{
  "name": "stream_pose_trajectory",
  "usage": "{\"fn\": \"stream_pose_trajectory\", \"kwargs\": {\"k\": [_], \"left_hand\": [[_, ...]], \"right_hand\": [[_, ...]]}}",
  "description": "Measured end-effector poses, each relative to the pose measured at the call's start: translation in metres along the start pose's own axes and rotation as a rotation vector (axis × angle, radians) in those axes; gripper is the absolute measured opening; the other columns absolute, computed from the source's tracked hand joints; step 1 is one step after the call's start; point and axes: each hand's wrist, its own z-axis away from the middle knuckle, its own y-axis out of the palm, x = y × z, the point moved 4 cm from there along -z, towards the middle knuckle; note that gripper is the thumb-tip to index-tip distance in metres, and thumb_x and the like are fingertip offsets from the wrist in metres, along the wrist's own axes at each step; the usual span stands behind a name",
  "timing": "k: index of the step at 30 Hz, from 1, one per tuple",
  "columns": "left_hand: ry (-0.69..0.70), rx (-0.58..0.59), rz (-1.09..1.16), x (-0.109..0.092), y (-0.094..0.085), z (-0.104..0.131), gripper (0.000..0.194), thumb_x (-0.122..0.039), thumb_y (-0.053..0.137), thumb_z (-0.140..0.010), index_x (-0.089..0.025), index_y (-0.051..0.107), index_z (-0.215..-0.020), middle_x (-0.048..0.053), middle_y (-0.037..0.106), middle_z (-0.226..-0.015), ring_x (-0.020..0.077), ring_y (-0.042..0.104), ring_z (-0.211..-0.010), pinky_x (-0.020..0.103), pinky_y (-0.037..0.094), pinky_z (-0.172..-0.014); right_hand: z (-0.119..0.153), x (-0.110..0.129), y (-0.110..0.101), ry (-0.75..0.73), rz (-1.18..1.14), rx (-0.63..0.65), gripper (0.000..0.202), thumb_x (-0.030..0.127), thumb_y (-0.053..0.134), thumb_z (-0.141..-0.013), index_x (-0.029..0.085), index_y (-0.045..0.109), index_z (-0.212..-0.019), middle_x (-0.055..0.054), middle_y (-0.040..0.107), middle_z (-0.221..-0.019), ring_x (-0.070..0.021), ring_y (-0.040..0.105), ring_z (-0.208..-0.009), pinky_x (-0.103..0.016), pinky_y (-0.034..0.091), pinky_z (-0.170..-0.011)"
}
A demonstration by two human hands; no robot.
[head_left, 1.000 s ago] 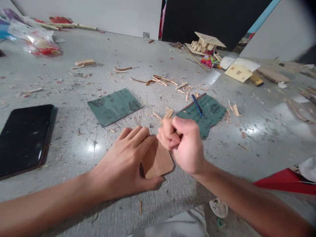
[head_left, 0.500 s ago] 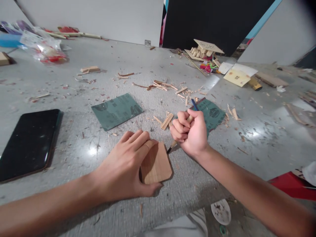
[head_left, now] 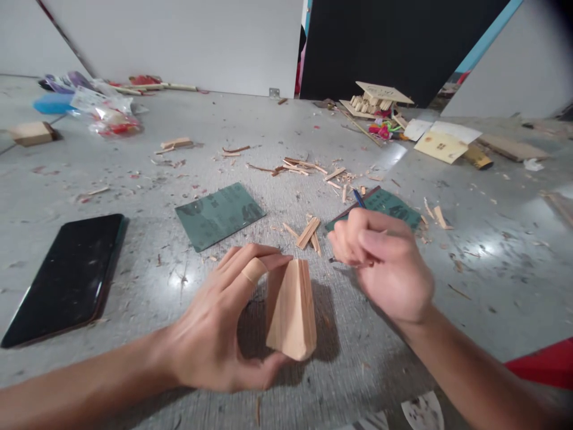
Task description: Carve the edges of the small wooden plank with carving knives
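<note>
My left hand (head_left: 224, 316) grips a pale wooden block (head_left: 290, 310) with trimmed corners, fingers at its far end and thumb at the near end. The block is tilted, so a long edge and striped side face show. A band circles one finger of this hand. To the right, apart from the block, my right hand (head_left: 385, 257) is closed around a slim carving knife (head_left: 332, 260). Only its dark tip shows beside the fist; the handle is mostly hidden. Beyond that fist lies green sandpaper (head_left: 396, 209) with a blue stick-like thing (head_left: 358, 198) by it.
Another sandpaper sheet (head_left: 219, 215) and a black phone (head_left: 67, 275) lie to the left. Wood offcuts (head_left: 308, 232) and shavings litter the grey surface. Farther back are plastic packets (head_left: 111, 116), a small wooden model (head_left: 376, 98) and a yellowish card (head_left: 441, 146).
The block has gone from lying nearly flat to tilted, showing its side face. My right hand has moved right and away from the block with the carving knife. The view has shifted slightly.
</note>
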Motion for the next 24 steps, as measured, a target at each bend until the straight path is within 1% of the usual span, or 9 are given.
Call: {"fn": "stream_pose_trajectory", "kwargs": {"k": [3, 5, 8, 10, 11, 13, 15, 19, 24], "left_hand": [[0.005, -0.033, 0.007, 0.0, -0.002, 0.001, 0.085, -0.033, 0.075, -0.065, -0.014, 0.037, -0.139, 0.015, 0.05, -0.125, 0.0305, 0.052, -0.114, 0.046, 0.045, -0.097], [0.008, -0.04, 0.003, 0.0, -0.004, 0.0, 0.086, -0.033, 0.075, -0.064, -0.014, 0.036, -0.139, 0.015, 0.051, -0.123, 0.0305, 0.051, -0.113, 0.047, 0.045, -0.096], [0.025, -0.026, -0.006, -0.001, -0.004, -0.002, 0.083, -0.035, 0.072, -0.063, -0.014, 0.038, -0.136, 0.014, 0.052, -0.12, 0.0305, 0.051, -0.11, 0.048, 0.042, -0.094], [0.015, 0.038, -0.045, -0.001, -0.001, -0.003, 0.079, -0.039, 0.071, -0.064, -0.014, 0.041, -0.133, 0.013, 0.054, -0.116, 0.0303, 0.052, -0.105, 0.05, 0.04, -0.091], [0.001, 0.087, -0.076, 0.0, 0.002, -0.004, 0.076, -0.041, 0.071, -0.065, -0.015, 0.043, -0.131, 0.012, 0.055, -0.114, 0.0303, 0.053, -0.102, 0.051, 0.039, -0.09], [-0.037, 0.185, -0.15, 0.001, 0.009, -0.004, 0.071, -0.046, 0.071, -0.068, -0.016, 0.046, -0.127, 0.012, 0.057, -0.11, 0.0313, 0.053, -0.099, 0.052, 0.038, -0.088], [-0.061, 0.236, -0.207, 0.002, 0.014, -0.004, 0.07, -0.051, 0.07, -0.07, -0.015, 0.047, -0.126, 0.012, 0.059, -0.108, 0.0334, 0.053, -0.099, 0.052, 0.037, -0.086], [-0.047, 0.235, -0.246, 0.002, 0.017, -0.004, 0.073, -0.054, 0.069, -0.071, -0.014, 0.046, -0.127, 0.013, 0.059, -0.106, 0.0338, 0.053, -0.097, 0.051, 0.036, -0.083], [-0.047, 0.245, -0.243, 0.002, 0.017, -0.005, 0.069, -0.053, 0.071, -0.07, -0.014, 0.048, -0.122, 0.011, 0.058, -0.104, 0.0325, 0.052, -0.096, 0.05, 0.036, -0.084]], "right_hand": [[0.006, 0.0, 0.005, 0.028, 0.255, 0.049, 0.03, 0.023, 0.059, -0.093, 0.018, 0.047, -0.065, 0.004, 0.037, -0.06, -0.01, 0.031, -0.056, -0.032, 0.02, -0.055], [0.006, 0.0, 0.007, 0.049, 0.296, 0.087, 0.029, 0.024, 0.059, -0.094, 0.018, 0.05, -0.067, 0.003, 0.041, -0.063, -0.0104, 0.034, -0.059, -0.032, 0.022, -0.056], [0.004, 0.004, 0.007, 0.06, 0.149, 0.105, 0.039, 0.04, 0.051, -0.096, 0.018, 0.048, -0.065, 0.002, 0.039, -0.06, -0.0119, 0.033, -0.058, -0.033, 0.023, -0.057], [0.002, 0.006, 0.009, 0.073, 0.0, 0.123, 0.046, 0.048, 0.044, -0.096, 0.019, 0.042, -0.061, 0.002, 0.033, -0.057, -0.0123, 0.029, -0.055, -0.033, 0.023, -0.055], [0.002, 0.007, 0.01, 0.082, -0.074, 0.133, 0.046, 0.047, 0.043, -0.095, 0.019, 0.037, -0.059, 0.002, 0.03, -0.056, -0.0121, 0.027, -0.053, -0.033, 0.022, -0.054], [0.003, 0.007, 0.013, 0.095, -0.206, 0.132, 0.043, 0.04, 0.044, -0.093, 0.02, 0.029, -0.058, 0.003, 0.026, -0.053, -0.0116, 0.024, -0.05, -0.032, 0.02, -0.052], [0.005, 0.005, 0.017, 0.102, -0.303, 0.118, 0.041, 0.036, 0.045, -0.09, 0.02, 0.027, -0.058, 0.004, 0.022, -0.05, -0.0112, 0.021, -0.048, -0.032, 0.018, -0.051], [0.009, 0.001, 0.024, 0.11, -0.392, 0.071, 0.039, 0.034, 0.043, -0.091, 0.02, 0.028, -0.058, 0.004, 0.018, -0.051, -0.011, 0.018, -0.048, -0.031, 0.018, -0.05], [0.009, -0.004, 0.029, 0.103, -0.407, 0.063, 0.04, 0.035, 0.044, -0.091, 0.019, 0.027, -0.058, 0.004, 0.019, -0.051, -0.0108, 0.019, -0.049, -0.03, 0.018, -0.05]]}}
